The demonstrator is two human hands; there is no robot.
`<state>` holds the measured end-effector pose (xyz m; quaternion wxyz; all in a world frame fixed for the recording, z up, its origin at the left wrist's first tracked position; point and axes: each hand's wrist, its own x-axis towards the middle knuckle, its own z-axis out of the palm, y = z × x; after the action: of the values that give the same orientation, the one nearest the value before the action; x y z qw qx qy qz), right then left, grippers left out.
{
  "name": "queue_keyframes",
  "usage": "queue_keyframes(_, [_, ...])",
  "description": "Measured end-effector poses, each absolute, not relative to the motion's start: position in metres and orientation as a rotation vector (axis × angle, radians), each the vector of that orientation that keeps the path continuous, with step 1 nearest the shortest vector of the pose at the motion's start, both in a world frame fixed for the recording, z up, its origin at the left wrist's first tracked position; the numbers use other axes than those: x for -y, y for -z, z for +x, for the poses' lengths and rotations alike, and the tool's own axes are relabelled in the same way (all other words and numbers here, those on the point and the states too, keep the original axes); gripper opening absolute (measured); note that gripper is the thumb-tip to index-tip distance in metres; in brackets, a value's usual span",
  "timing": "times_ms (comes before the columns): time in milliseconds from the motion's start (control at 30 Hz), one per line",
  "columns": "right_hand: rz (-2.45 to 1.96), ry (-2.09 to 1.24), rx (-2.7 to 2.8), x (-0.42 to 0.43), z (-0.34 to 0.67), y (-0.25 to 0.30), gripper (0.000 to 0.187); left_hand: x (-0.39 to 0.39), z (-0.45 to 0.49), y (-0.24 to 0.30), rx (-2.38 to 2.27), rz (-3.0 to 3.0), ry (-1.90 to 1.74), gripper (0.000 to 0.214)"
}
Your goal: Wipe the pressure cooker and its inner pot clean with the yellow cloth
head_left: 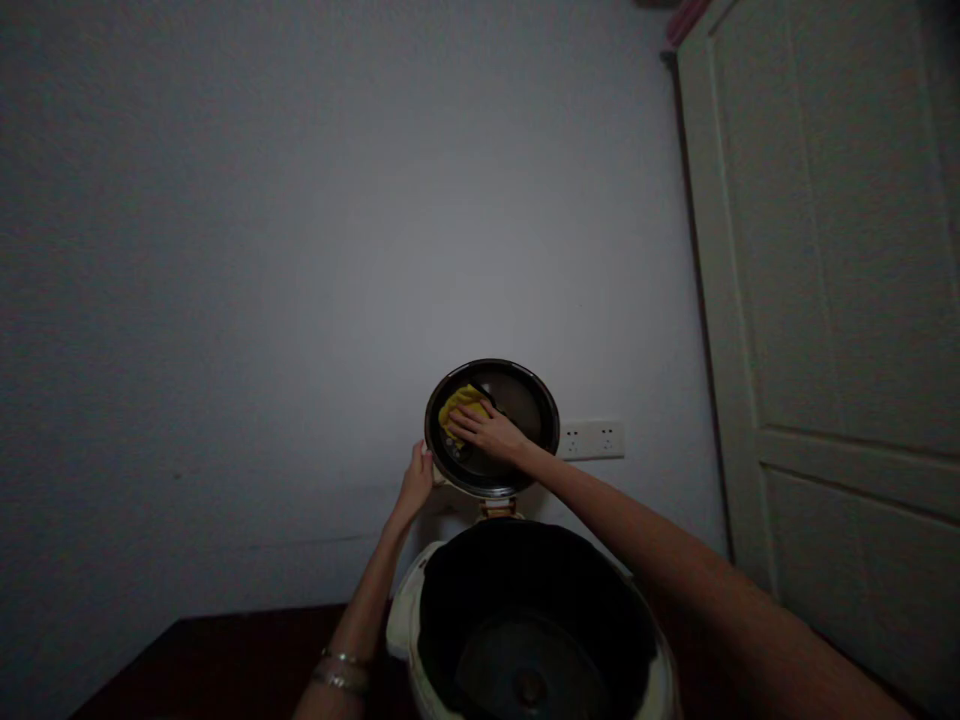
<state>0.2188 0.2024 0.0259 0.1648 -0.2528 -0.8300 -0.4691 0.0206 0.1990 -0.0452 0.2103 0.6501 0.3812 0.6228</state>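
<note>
A white electric pressure cooker [409, 605] stands in front of me with its hinged lid [529, 400] raised, the dark inner side facing me. My left hand [416, 482] grips the lid's left edge, partly hidden behind it. My right hand [489, 432] reaches across and presses a yellow cloth [465, 400] against the left part of the lid's inner face. Its fingers lie over the cloth. Below, the cooker's dark cavity [532, 640] is uncovered, with a small round part at the centre of its bottom.
The cooker rests on a dark red-brown table [247, 660] against a pale wall [337, 250]. A white socket panel [592, 440] is on the wall just right of the lid. A pale panelled door [832, 250] stands at the right.
</note>
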Motion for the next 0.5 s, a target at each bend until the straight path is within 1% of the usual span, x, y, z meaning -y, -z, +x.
queue_keyframes(100, [-0.781,1.306,2.348,-0.2,0.225,-0.037,0.049,-0.206,0.019,0.05,-1.03,1.839,-1.782,0.049])
queue_keyframes(267, [-0.935,1.282,2.276,-0.197,0.232,-0.05,0.054,-0.213,0.016,0.058,-0.936,1.703,-1.828,0.047])
queue_keyframes(500, [-1.155,1.295,2.137,-0.193,0.249,-0.045,0.055,-0.21,0.016,0.059,-0.899,1.474,-1.782,0.047])
